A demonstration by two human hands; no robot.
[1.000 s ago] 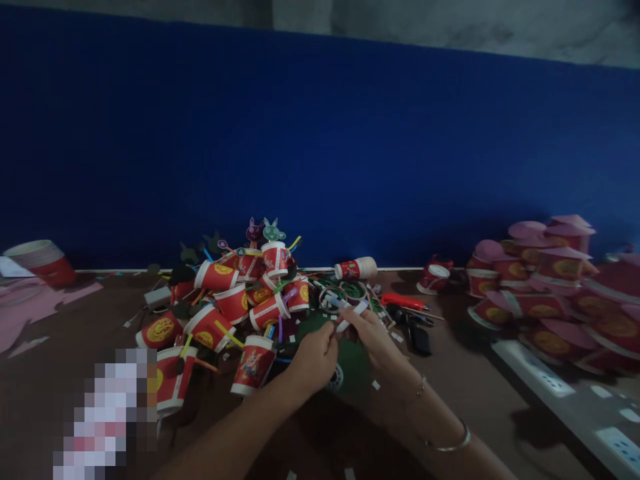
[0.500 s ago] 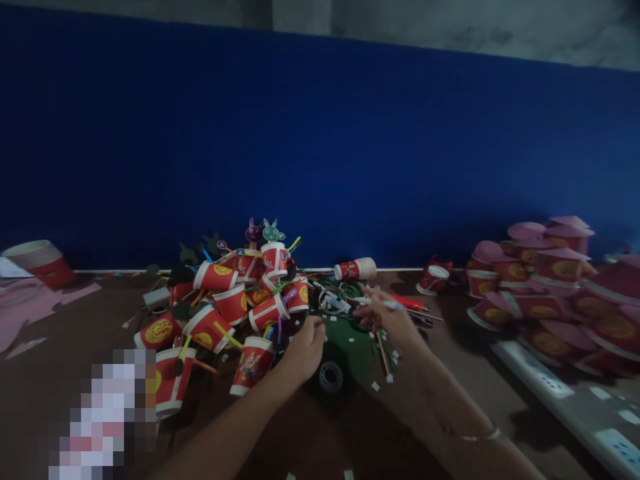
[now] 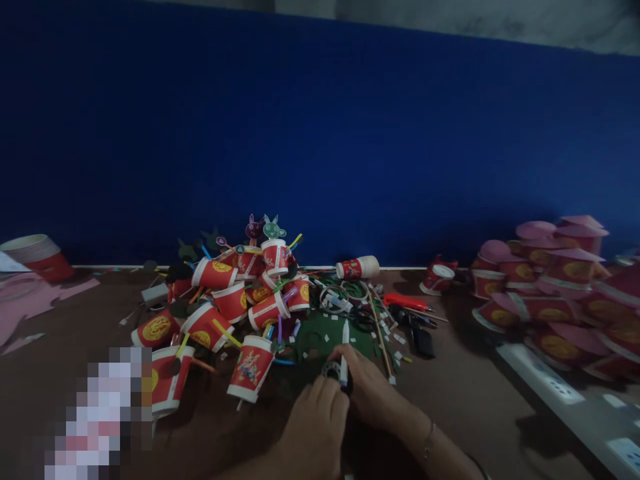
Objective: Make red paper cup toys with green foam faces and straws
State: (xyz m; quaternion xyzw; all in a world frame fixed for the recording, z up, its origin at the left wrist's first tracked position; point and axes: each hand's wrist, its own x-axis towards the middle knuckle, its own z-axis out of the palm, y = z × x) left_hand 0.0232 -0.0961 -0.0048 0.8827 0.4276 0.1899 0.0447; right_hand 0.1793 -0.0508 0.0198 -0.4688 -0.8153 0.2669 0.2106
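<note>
My right hand (image 3: 367,390) is closed around a white marker pen (image 3: 345,337), which stands nearly upright with its lower end down by my fingers. My left hand (image 3: 320,417) is closed just left of it, fingers curled and almost touching the right hand. Its fingertips are hidden, so what they grip cannot be made out. A dark ring-shaped roll (image 3: 330,368), like a tape roll, shows just beyond my left knuckles, partly covered by the hands. Behind it lies dark green sheet material (image 3: 327,337) strewn with small white paper bits.
Red paper cups (image 3: 253,367) with bunny figures are heaped to the left. Pink-topped cups (image 3: 555,307) pile at the right by a power strip (image 3: 545,377). A red-handled tool (image 3: 407,302), scissors (image 3: 364,317) and stacked cups (image 3: 357,267) lie behind.
My right hand has come back from the clutter toward me with the marker, which is now upright. My left hand has moved nearer to me, and both hands now meet beside the ring-shaped roll.
</note>
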